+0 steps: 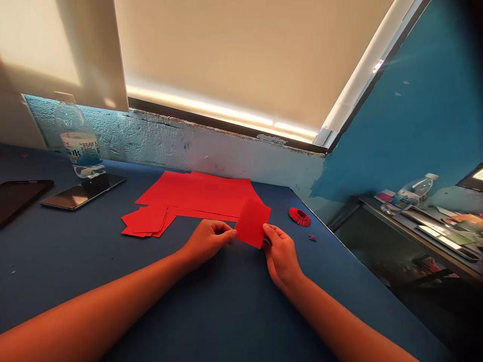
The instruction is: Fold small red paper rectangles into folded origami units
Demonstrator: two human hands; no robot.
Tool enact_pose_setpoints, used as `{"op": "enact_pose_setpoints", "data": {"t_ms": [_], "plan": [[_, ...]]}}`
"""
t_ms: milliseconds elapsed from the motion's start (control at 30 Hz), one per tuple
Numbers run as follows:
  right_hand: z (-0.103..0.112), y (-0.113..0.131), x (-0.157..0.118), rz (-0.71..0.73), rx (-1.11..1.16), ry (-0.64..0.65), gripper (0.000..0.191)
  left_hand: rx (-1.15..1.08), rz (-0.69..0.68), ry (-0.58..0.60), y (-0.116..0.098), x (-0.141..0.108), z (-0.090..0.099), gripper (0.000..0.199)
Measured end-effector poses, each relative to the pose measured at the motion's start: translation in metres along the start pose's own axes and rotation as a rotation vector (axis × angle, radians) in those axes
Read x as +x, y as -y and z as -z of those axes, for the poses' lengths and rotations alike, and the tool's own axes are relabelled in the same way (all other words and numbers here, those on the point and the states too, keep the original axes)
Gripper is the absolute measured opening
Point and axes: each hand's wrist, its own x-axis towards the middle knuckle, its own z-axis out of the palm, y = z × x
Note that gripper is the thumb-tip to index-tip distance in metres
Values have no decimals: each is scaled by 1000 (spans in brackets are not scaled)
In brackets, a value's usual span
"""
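Observation:
Between my two hands a small red sheet of paper [252,225] is held up over the dark blue table [222,306]. My left hand [210,240] pinches its lower left corner between thumb and fingers. On the opposite edge, my right hand [279,251] grips the sheet with the thumb in front and fingers behind. Left of my left hand lies a loose pile of small red paper pieces [145,221]. Larger red sheets [199,191] are spread behind, near the wall. To the right sit a ring of folded red paper [300,217] and a tiny folded red piece [312,238].
A water bottle [80,141] stands at the back left, with a phone [85,191] before it and another dark flat device [20,196] at the far left. Beyond the table's right edge, a second table [418,226] carries another bottle [409,196] lying tilted.

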Motion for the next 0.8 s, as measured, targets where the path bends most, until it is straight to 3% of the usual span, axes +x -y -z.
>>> {"op": "enact_pose_setpoints", "data": {"t_ms": [133,200,300,400,500,567,667,733,800], "plan": [[0,1,-2,-9,45,49,11,-112,-47,22,0,1,-1,29],[1,2,-1,-40,83,59,9,-105,-116,-32,0,0,-3,36],[2,3,3,-88,109,71,8,148,-331,-170,-1,-6,-5,51],[3,5,3,-94,102,117,8,483,-622,-195,-2,-10,-7,33],[1,6,-1,-81,30,206,12,646,-761,-165,-1,-10,-7,18],[0,7,-3,-17,-40,202,16,660,-743,-146,-2,-9,-6,17],[0,8,-7,211,-159,130,28,597,-608,-165,-4,-9,-4,18],[1,9,-11,394,-289,150,36,483,-484,-186,-6,-9,-3,20],[1,9,-15,501,-417,207,46,305,-365,-127,-10,-10,-3,24]]}}
